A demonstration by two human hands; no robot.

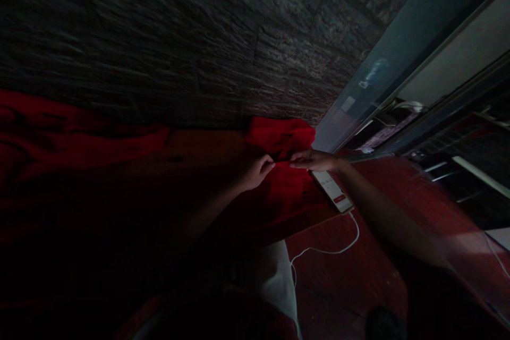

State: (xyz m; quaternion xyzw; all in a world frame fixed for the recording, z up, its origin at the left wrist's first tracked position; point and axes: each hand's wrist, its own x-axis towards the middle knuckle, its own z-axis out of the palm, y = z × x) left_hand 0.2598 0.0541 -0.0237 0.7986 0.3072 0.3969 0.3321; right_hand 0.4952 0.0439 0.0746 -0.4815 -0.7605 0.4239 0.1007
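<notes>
A piece of red cloth (285, 191) lies over the right end of a wooden table (207, 144). My left hand (257, 171) pinches an edge of it between thumb and fingers. A short way to the right, my right hand (313, 160) pinches the same edge, and a narrow strip of red stretches between the two hands. Behind them the far part of the cloth is bunched near the wall. Just below my right hand lies a phone (332, 190) with its screen lit. Deep shadow hides much of the cloth's near side.
More red fabric (79, 143) is heaped along the left of the table. A dark stone-block wall (239, 53) rises behind. From the phone a white cable (330, 251) hangs past the table edge above a red floor (342, 287). A door frame (358, 90) stands at the right.
</notes>
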